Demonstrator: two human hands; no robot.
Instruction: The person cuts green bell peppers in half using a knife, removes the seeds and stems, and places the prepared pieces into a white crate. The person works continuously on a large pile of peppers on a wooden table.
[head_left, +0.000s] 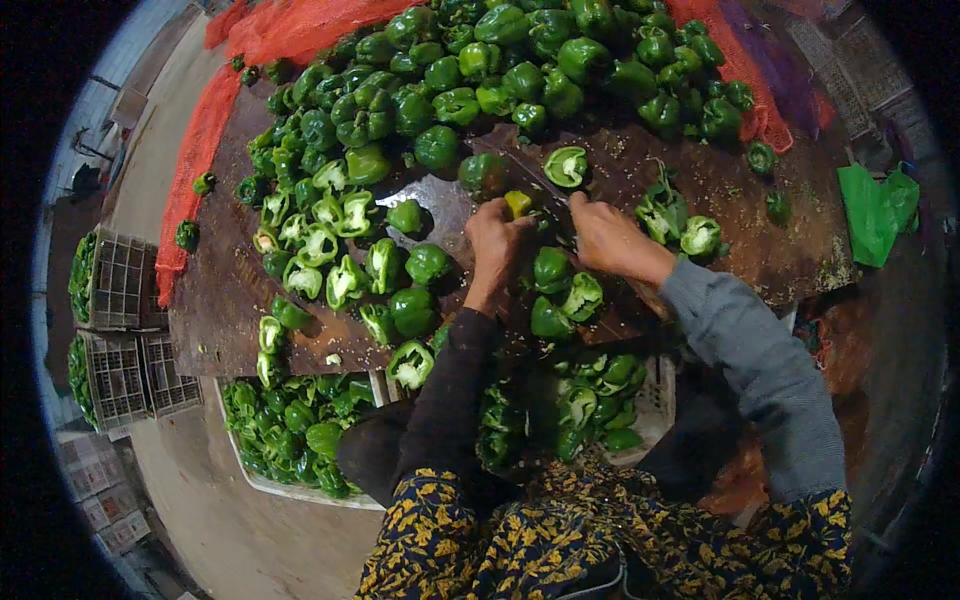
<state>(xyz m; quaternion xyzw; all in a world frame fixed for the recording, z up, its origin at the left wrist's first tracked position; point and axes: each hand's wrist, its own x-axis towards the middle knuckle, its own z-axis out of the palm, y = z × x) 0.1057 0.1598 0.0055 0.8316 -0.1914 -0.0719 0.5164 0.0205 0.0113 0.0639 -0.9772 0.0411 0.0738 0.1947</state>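
Observation:
My left hand (495, 236) is closed at the edge of a yellow pepper piece (517, 203); the fingers partly hide it. Just beyond lies a green bell pepper with a reddish patch (484, 174). My right hand (611, 236) is closed around the handle of a knife (551, 189), its thin blade slanting away to the upper left. A halved green pepper (565, 166) lies cut side up past the blade. Between my forearms sit a whole-looking pepper (553, 270) and a cut half (583, 297). More cut halves (316, 245) are grouped left of my left hand.
A large heap of green bell peppers (517, 82) covers the far side of the brown table (795, 247). Red mesh (199, 165) edges it. Below the near edge stand crates of peppers (247, 480). More crates (124, 281) stand at left. A green bag (874, 214) hangs at right.

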